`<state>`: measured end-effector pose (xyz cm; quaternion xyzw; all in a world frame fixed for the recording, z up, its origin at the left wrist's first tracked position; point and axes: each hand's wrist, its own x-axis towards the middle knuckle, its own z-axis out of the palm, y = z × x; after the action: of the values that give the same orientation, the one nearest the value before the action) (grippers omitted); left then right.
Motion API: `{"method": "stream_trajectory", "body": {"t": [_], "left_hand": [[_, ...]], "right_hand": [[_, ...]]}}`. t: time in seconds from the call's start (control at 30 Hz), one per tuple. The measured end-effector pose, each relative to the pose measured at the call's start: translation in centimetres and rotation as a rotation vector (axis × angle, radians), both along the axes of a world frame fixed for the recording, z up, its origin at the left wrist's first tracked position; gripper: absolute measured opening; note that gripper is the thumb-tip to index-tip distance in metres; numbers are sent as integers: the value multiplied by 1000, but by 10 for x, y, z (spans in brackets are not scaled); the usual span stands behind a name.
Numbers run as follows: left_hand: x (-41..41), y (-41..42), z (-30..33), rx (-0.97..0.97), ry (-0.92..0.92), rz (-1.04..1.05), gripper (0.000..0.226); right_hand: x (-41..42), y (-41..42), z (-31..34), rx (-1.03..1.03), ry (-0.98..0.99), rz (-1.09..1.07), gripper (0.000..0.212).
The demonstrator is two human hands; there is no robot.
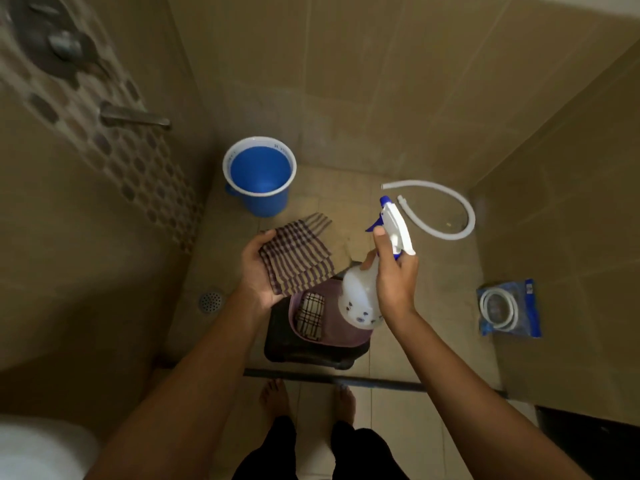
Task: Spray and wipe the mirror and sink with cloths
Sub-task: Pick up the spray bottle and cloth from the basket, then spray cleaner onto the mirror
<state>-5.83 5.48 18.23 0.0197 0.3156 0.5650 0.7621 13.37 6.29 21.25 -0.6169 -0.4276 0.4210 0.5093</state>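
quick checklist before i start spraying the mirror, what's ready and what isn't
1. Spray bottle in the right hand: ok, gripped at the neck.
2. Finger on the trigger: ok, index fingertip rests by it.
3. Striped cloth in the left hand: ok, held folded.
4. Spare checked cloth: ok, lying in the purple basin.
5. Liquid in the bottle: cannot tell.
6. Mirror and sink facing you: not ok, neither is in view.
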Motion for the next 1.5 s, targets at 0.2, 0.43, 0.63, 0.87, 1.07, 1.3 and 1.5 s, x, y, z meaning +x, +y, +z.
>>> {"method": "stream_trajectory", "body": {"t": [0.2, 0.43, 0.63, 0.87, 1.07, 1.3, 1.5], "left_hand": [[-10, 1, 24, 23, 95, 136, 47], [-8, -13, 70, 126, 225, 238, 64], [-21, -51, 105, 152, 309, 429, 66], [-52, -131, 165, 100, 438, 680, 45], [-90, -223, 206, 90, 524, 945, 32], [-120, -350, 257, 146, 644, 1104, 66], [-121, -456, 309, 217, 742, 1191, 38]], "right_hand": [[2, 6, 20, -17, 46, 63, 39], [-2, 19, 50, 28, 104, 273, 33], [-17, 9, 76, 107, 152, 546, 25], [-69, -34, 107, 112, 209, 831, 49], [-127, -102, 133, 213, 206, 1043, 54], [-185, -207, 170, 275, 173, 1255, 57], [-208, -308, 207, 368, 245, 1398, 47]]}}
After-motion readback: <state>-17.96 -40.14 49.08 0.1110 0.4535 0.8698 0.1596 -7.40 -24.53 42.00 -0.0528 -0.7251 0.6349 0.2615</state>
